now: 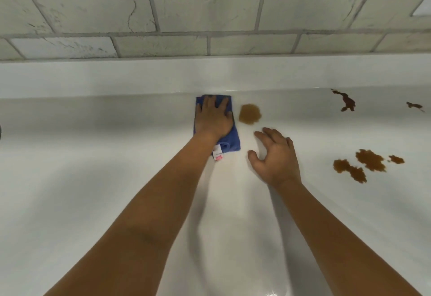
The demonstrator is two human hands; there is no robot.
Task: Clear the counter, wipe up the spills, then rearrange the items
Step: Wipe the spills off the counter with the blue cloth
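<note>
Lying flat on the white counter (pixel 93 179), close to its raised back edge, a folded blue cloth (pixel 229 143) is being pressed down by the left hand (pixel 213 119). The fingers (pixel 211 103) of that hand are being held straight and slightly spread across the far half of the cloth, with the palm covering its middle; nothing is being pinched or curled around. The cloth is seen as a deep blue, soft-looking rectangle, folded so that a rolled edge is showing at its near right corner, and a small white tag with red print (pixel 218 155) is sticking out at the near end beside the wrist.

Just right of the cloth, a pale, round brown spill (pixel 249 113) is lying on the counter, apart from the cloth's edge. The right hand (pixel 276 155) is being held open just near this spill, its fingers spread and loosely bent, with nothing in its grip; whether it is touching the counter cannot be told.

Further right, a cluster of darker brown spills (pixel 363 165) is seen, and two dark streaks (pixel 346 101) are lying near the back edge. A grey brick wall (pixel 210 13) is rising behind the counter.
</note>
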